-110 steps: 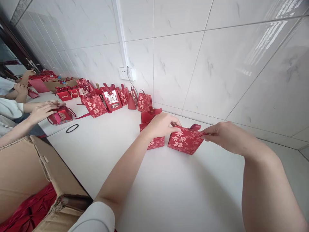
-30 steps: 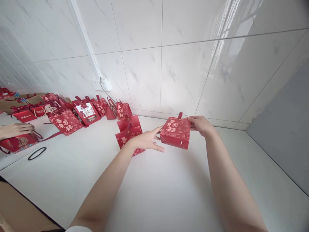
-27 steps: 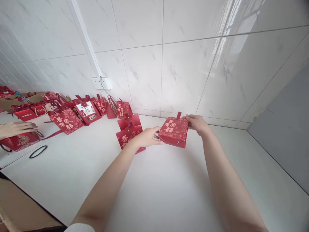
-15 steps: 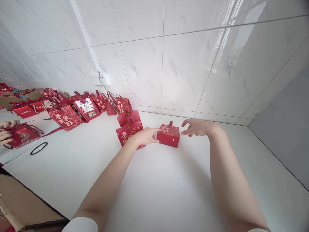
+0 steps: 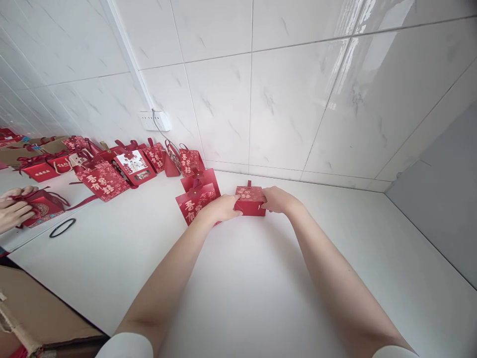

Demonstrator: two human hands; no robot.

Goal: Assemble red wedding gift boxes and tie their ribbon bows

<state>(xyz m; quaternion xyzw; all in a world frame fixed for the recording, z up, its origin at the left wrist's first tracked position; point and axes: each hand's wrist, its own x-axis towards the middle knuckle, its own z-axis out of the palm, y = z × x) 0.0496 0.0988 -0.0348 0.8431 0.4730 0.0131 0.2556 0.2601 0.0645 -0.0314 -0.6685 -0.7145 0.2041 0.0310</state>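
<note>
A small red gift box (image 5: 250, 198) with gold characters and a ribbon tab on top stands on the white table (image 5: 238, 278) near the wall. My left hand (image 5: 220, 207) grips its left side and my right hand (image 5: 278, 199) grips its right side. Just left of the box, partly behind my left hand, two more red gift boxes (image 5: 196, 195) stand one behind the other.
A row of red gift boxes and bags (image 5: 112, 166) lines the wall to the left, under a wall socket (image 5: 153, 121). Another person's hands (image 5: 13, 211) hold a red box at the far left. A black band (image 5: 62, 227) lies nearby. A cardboard carton (image 5: 40, 323) sits at bottom left.
The box, held tilted up in both hands a second ago, now stands on the table. My right hand let go half a second ago and now grips the box's right side again.
</note>
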